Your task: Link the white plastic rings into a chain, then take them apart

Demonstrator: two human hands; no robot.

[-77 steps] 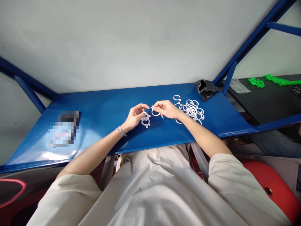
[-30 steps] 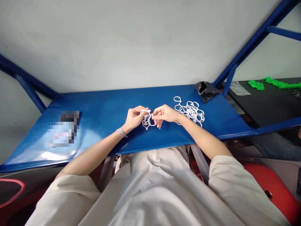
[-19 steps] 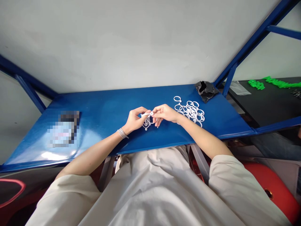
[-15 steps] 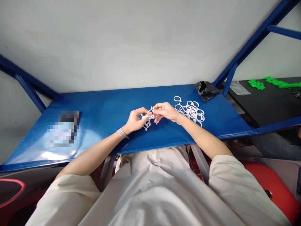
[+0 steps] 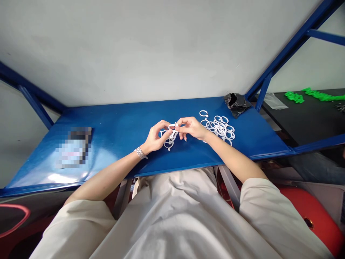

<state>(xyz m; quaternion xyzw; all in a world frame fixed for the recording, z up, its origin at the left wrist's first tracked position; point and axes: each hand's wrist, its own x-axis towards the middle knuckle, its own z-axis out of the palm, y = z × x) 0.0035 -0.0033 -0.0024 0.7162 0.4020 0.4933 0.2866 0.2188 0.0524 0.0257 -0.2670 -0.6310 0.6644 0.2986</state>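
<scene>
Head view: your left hand [image 5: 156,136] and right hand [image 5: 192,128] both pinch the linked white rings [image 5: 169,139] over the blue counter [image 5: 118,126], loose rings [image 5: 220,126] piled beside your right wrist

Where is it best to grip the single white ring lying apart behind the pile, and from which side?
Probably pinch the ring by its thin rim, coming from above: it lies flat on the blue table, apart from the pile.

Cream short-sleeved top, beaded silver bracelet [image 5: 139,153] at left wrist
</scene>
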